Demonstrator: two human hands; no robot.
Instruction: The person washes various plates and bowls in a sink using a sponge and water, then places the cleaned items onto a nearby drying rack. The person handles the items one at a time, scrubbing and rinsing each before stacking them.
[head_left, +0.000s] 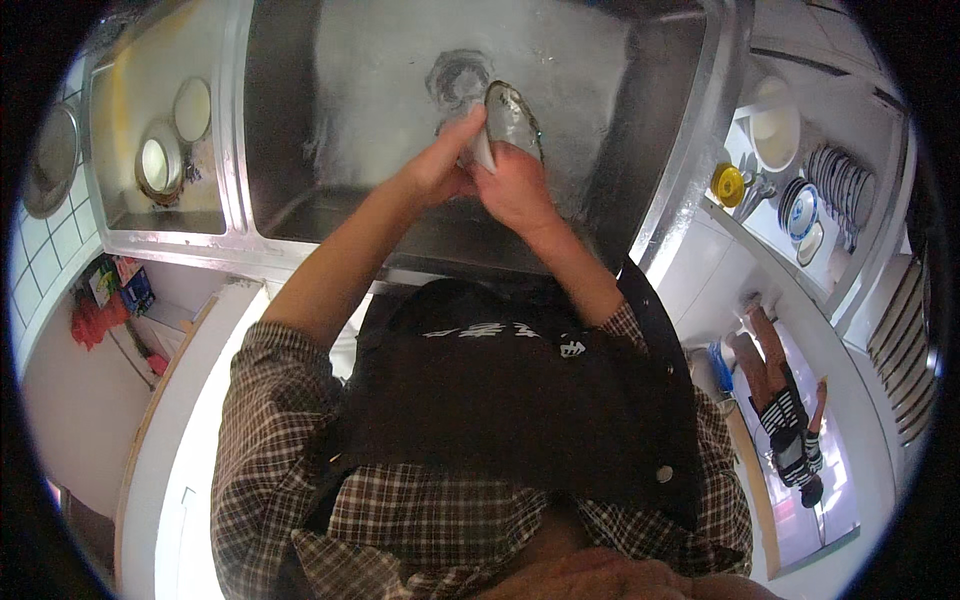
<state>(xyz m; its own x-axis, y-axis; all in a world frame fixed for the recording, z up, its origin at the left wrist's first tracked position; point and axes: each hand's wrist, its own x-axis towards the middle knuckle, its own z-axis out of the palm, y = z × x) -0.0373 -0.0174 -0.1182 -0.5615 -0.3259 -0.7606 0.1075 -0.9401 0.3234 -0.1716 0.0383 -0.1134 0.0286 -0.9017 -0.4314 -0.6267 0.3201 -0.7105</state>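
Over a stainless steel sink basin, my left hand and my right hand meet closely. Between them they hold a shiny, clear-looking bowl or dish, tilted, its rim turned up. My left thumb lies along its near left side, and my right fingers curl at its lower end. Something white shows between the hands; whether it is part of the dish or a separate item I cannot tell. A round drain is just beyond. The undersides of both hands are hidden.
The left basin holds pale round dishes. At the right, a shelf carries stacked plates, blue-rimmed bowls, spoons and a yellow bowl. Another person in striped clothing stands farther off, lower right.
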